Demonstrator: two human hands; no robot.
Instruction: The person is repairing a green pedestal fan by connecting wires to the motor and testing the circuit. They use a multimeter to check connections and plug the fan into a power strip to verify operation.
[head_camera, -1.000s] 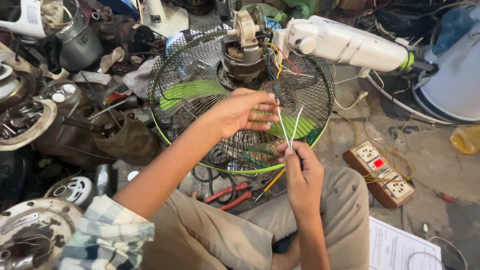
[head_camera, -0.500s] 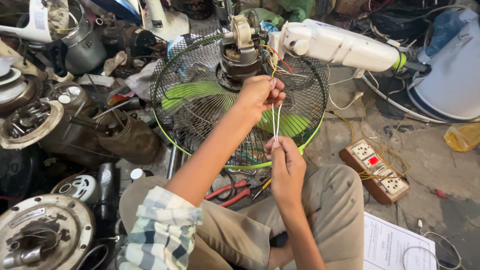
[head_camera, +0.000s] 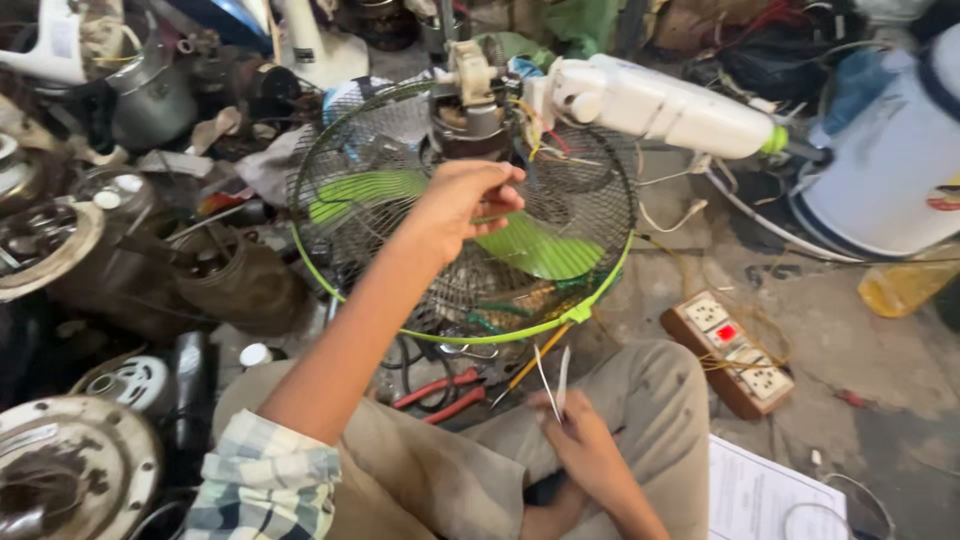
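A table fan lies in front of me, its black wire grille (head_camera: 590, 200) rimmed in green with green blades (head_camera: 545, 250) behind it. My left hand (head_camera: 462, 203) reaches forward onto the grille just below the motor (head_camera: 470, 115), fingers curled on the wires. My right hand (head_camera: 578, 437) is low over my lap and pinches two thin white strips (head_camera: 555, 378) that point up toward the grille's lower rim. The two hands are well apart.
Red-handled pliers (head_camera: 440, 393) and a yellow-handled tool (head_camera: 528, 366) lie under the fan. A power strip (head_camera: 737, 352) sits to the right, a paper sheet (head_camera: 760, 495) at lower right. Old motors and metal parts (head_camera: 60, 240) crowd the left; a white appliance (head_camera: 890, 170) stands right.
My right hand has dropped down toward my lap with the white strips. My left hand let go of the strips and moved up onto the grille.
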